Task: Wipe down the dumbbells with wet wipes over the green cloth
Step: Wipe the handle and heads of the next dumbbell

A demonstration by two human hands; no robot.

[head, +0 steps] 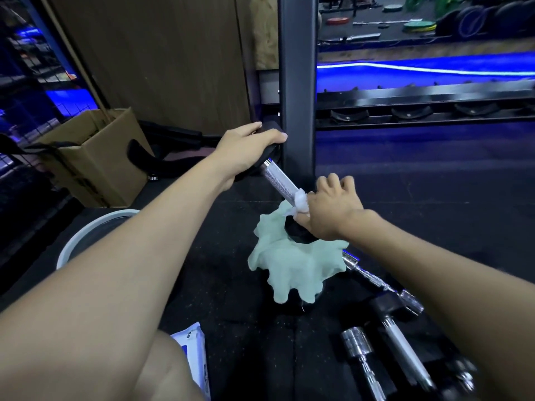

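1. The dumbbell (279, 176) sits just above the middle of the view, tilted – its upper black head toward 11 o'clock, its lower black head resting on the green cloth (292, 264), its ribbed metal handle bare between the two hands.
2. A white wet wipe (301, 201) is bunched around the lower end of the handle, right where it meets the lower head.
3. The right hand (333, 209) has its grip closed around the wipe and the handle, fingers curled over the top.
4. The left hand (246, 149) has its grip clamped over the upper head, thumb pointing toward 3 o'clock, next to a dark upright post (296, 82).
5. The cloth is crumpled in a heap on the dark rubber floor (231, 285), at 6 o'clock from the dumbbell.
6. At 4 to 5 o'clock, more dumbbells and chrome bars (376, 328) lie on the floor, partly behind the right forearm.
7. A packet of wipes (194, 348) lies at 7 o'clock – a white bucket rim (86, 230) at 8 o'clock, a cardboard box (95, 157) at 9 to 10 o'clock.
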